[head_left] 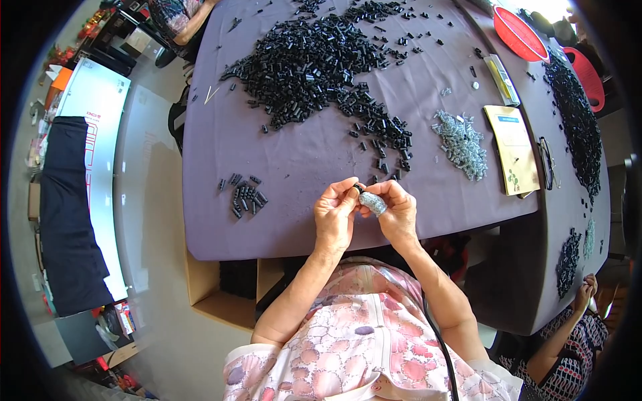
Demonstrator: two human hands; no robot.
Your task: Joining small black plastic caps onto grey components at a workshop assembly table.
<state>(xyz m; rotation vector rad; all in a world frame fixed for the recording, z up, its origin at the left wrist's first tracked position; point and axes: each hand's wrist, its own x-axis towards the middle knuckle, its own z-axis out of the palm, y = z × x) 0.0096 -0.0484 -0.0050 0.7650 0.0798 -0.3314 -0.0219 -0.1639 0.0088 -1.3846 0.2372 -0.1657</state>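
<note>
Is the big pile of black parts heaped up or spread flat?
Spread flat: the black parts lie in a wide, loose layer across the purple cloth, with strays around the edges.

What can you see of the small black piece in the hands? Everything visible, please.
The small black piece is a tiny, dark, plastic-looking part, like those in the big black heap on the purple table. It is pinched at the fingertips of the left hand, held above the table's near edge, against a silvery bunch of small metal parts gripped in the right hand. Its shape and orientation are too small to tell.
</note>
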